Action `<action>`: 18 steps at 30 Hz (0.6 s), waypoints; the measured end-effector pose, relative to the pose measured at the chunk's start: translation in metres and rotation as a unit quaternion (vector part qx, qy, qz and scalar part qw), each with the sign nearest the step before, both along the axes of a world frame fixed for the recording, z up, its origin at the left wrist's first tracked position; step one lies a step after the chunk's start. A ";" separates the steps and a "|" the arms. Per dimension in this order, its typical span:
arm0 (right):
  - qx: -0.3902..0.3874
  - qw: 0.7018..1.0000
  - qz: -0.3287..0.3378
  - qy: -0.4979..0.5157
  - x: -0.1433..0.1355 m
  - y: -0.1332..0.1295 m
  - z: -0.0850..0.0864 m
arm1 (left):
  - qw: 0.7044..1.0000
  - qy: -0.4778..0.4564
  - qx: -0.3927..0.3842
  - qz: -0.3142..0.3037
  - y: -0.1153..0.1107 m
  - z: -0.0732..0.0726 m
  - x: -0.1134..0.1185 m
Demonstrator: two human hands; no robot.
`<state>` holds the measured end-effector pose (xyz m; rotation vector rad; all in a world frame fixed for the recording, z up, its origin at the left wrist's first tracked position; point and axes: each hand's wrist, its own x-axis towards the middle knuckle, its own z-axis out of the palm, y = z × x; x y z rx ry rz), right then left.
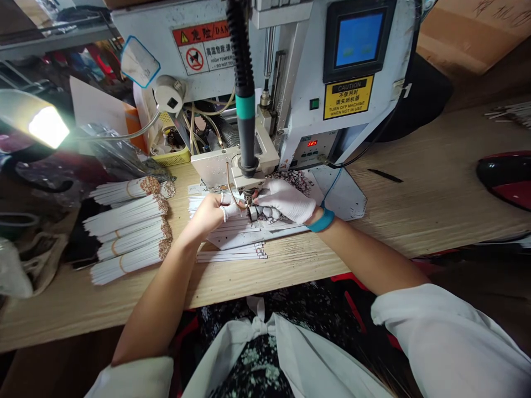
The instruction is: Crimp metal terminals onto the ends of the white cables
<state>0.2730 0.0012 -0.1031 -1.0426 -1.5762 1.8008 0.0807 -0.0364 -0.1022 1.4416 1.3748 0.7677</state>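
Note:
Under the head of a bench soldering machine (246, 132), my two hands meet at a small metal fixture (253, 213). My left hand (213, 213), with white covers on some fingers, is pinched close at the left of the tip; what lies between its fingers is too small to make out. My right hand (288, 200) wears a white glove and a teal wristband. Its fingers are bent together at the right of the tip, their contents hidden. Thin white strips (232, 254) lie under and in front of my left hand. Behind my right hand is a heap of tiny dark and pale parts (296, 179).
Rubber-banded bundles of white strips (128, 221) with coppery ends lie left on the wooden table (415, 199). A lit lamp (48, 127) hangs at the left. Tweezers-like dark tool (385, 175) and a red-black object (506, 177) lie right. A high-temperature warning label (203, 48) marks the machine.

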 end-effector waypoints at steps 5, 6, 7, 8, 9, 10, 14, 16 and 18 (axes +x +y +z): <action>-0.008 1.000 0.007 0.013 0.001 0.000 0.000 | 1.000 -0.012 -0.012 0.006 -0.001 0.001 0.001; -0.008 1.000 0.007 0.016 0.001 0.000 0.001 | 1.000 -0.015 -0.012 0.004 -0.001 0.002 0.001; -0.008 1.000 0.007 0.018 0.001 0.000 0.001 | 1.000 -0.017 -0.011 0.002 -0.001 0.002 0.001; -0.009 1.000 0.005 0.020 0.001 0.000 0.001 | 1.000 -0.017 -0.010 -0.001 -0.001 0.002 0.001; -0.011 1.000 0.002 0.020 0.000 -0.001 0.001 | 1.000 -0.015 -0.009 -0.004 0.000 0.003 0.001; -0.016 1.000 0.002 0.020 0.000 -0.001 0.001 | 1.000 -0.012 -0.009 -0.008 0.000 0.003 0.001; -0.024 1.000 0.004 0.015 -0.001 0.000 -0.001 | 1.000 -0.002 -0.013 -0.009 0.000 0.002 0.001; -0.023 1.000 0.002 0.008 -0.001 0.000 -0.001 | 1.000 -0.009 -0.017 -0.005 0.000 0.002 0.001; -0.026 1.000 -0.002 0.002 -0.001 0.000 0.000 | 1.000 -0.022 -0.020 -0.002 0.000 0.001 0.001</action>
